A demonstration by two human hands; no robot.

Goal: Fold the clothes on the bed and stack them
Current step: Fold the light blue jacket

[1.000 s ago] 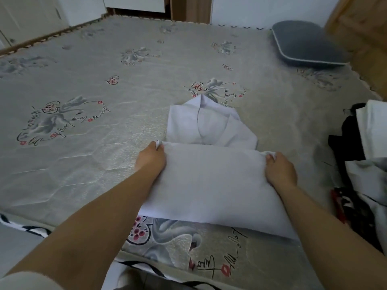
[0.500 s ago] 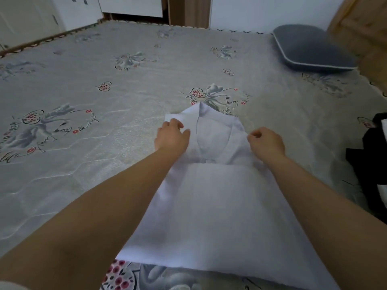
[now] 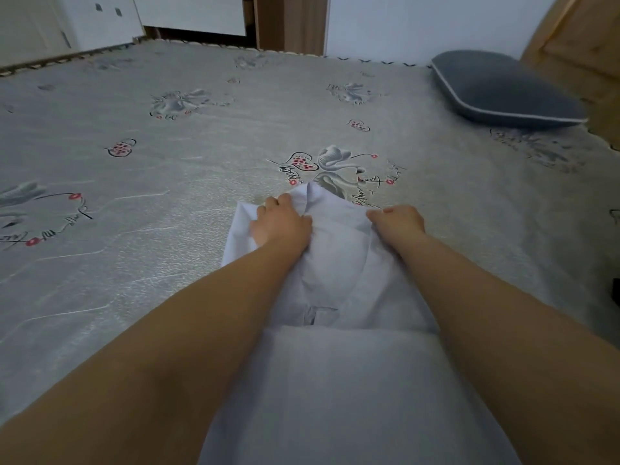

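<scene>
Pale lilac shirt (image 3: 335, 270): it lies part-folded on the bed (image 3: 167, 196), right in front of you, collar end pointing away
Your left hand (image 3: 280, 224): fingers curled into the cloth beside the collar
Your right hand (image 3: 397, 219): pinching the shirt's far right edge
Bed cover: grey, printed with swans and red hearts
Grey pillow (image 3: 500, 90): at the far right corner
</scene>
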